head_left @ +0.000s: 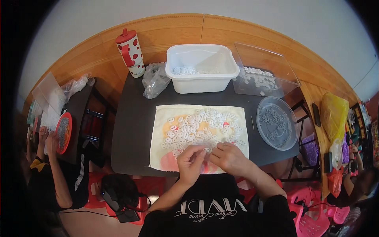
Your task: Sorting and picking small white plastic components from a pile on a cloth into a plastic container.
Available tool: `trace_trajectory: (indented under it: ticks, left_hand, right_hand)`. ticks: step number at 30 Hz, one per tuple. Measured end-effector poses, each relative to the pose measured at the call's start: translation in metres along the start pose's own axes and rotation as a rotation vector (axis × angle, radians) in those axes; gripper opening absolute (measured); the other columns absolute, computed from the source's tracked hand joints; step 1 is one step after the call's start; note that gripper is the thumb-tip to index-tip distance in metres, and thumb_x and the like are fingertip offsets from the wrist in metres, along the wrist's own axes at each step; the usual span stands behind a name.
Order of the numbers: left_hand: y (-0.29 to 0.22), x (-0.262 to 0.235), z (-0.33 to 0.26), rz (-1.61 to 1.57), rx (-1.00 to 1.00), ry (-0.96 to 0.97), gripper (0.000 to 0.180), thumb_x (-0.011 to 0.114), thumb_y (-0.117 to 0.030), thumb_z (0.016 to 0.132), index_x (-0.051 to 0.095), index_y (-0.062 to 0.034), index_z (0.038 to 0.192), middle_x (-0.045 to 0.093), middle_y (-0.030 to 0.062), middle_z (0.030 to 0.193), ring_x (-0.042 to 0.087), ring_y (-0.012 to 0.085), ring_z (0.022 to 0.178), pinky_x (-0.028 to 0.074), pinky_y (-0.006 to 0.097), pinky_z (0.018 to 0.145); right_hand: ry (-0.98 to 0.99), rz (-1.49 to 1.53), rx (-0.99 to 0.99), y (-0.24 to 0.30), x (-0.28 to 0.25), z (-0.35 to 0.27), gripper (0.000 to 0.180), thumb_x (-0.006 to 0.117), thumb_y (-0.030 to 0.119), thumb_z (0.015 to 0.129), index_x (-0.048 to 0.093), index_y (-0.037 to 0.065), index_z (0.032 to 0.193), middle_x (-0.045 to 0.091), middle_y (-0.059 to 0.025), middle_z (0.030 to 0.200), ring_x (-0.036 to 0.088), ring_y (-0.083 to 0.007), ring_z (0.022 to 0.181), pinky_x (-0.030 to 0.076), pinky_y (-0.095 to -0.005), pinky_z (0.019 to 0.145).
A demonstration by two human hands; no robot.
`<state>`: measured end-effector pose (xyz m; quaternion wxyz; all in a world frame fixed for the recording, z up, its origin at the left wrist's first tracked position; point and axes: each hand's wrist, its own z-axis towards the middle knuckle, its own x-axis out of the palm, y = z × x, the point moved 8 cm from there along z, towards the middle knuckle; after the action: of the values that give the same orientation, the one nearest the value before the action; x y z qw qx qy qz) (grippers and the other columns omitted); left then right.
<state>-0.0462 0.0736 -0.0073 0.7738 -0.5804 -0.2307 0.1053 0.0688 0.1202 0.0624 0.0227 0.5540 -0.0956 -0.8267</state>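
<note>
My left hand [191, 162] is closed in a pinch on a small white two-holed plastic piece [207, 150] above the near edge of a cream towel [156, 138]. Right beside it, my right hand [229, 158] is also closed, thumb and fingers pressed together near the same piece. Whatever lies between the right fingertips is too small to make out. Many similar white plastic pieces [191, 128] are spread over the towel just beyond both hands. A round clear plastic tub [293, 136] to the right holds a scatter of small greyish parts.
A white basin [203, 85] with white pieces stands at the back. Left of it are a clear plastic bag [155, 81] and a red-spotted tumbler [136, 55]. A transparent box [260, 89] holds white pieces. A thin stick [252, 123] lies beside the towel. Another person works at the left.
</note>
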Motion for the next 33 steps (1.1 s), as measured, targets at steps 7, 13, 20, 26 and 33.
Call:
trace_trajectory:
  ticks: [7,13,20,26,33]
  left_hand:
    - [-0.001,0.001,-0.001,0.0,0.011,0.023,0.021,0.065,0.008,0.09,0.068,0.0036,0.11,0.065,0.0042,0.094,0.06,0.0079,0.082,0.048,0.021,0.074]
    - [-0.003,0.008,-0.001,-0.077,0.004,0.083,0.027,0.065,0.009,0.089,0.066,0.0035,0.115,0.064,0.004,0.097,0.06,0.0078,0.086,0.05,0.022,0.076]
    - [-0.006,0.009,-0.001,-0.043,-0.007,0.098,0.029,0.064,0.011,0.088,0.066,0.0038,0.116,0.064,0.0043,0.099,0.06,0.0082,0.09,0.049,0.022,0.081]
    - [-0.005,0.009,-0.002,-0.031,-0.023,0.109,0.029,0.064,0.01,0.088,0.066,0.0037,0.116,0.064,0.004,0.099,0.06,0.0081,0.09,0.049,0.021,0.081]
    - [-0.002,0.007,-0.002,0.044,0.003,0.111,0.028,0.066,0.009,0.088,0.067,0.0032,0.115,0.064,0.0032,0.096,0.06,0.0077,0.086,0.049,0.021,0.077]
  right_hand:
    - [-0.127,0.131,0.135,-0.021,-0.009,-0.005,0.017,0.063,-0.001,0.074,0.062,0.002,0.09,0.058,-0.0105,0.087,0.059,-0.0261,0.08,0.048,-0.0342,0.067]
    - [-0.293,0.836,0.435,-0.045,0.001,-0.013,0.016,0.061,-0.011,0.088,0.063,0.0,0.1,0.059,-0.0076,0.092,0.057,-0.0152,0.085,0.046,-0.0254,0.073]
    - [-0.227,0.931,0.5,-0.046,0.02,-0.012,0.01,0.06,-0.008,0.091,0.062,-0.001,0.098,0.059,-0.0055,0.092,0.057,-0.0121,0.087,0.045,-0.0239,0.077]
    - [-0.202,0.819,0.456,-0.042,0.01,-0.006,0.009,0.061,-0.007,0.09,0.061,-0.001,0.097,0.059,-0.0073,0.09,0.058,-0.0158,0.084,0.046,-0.0263,0.075]
    - [-0.143,0.714,0.383,-0.042,0.006,-0.003,0.008,0.061,-0.001,0.09,0.059,0.001,0.098,0.06,-0.0139,0.088,0.061,-0.0304,0.081,0.048,-0.0346,0.073]
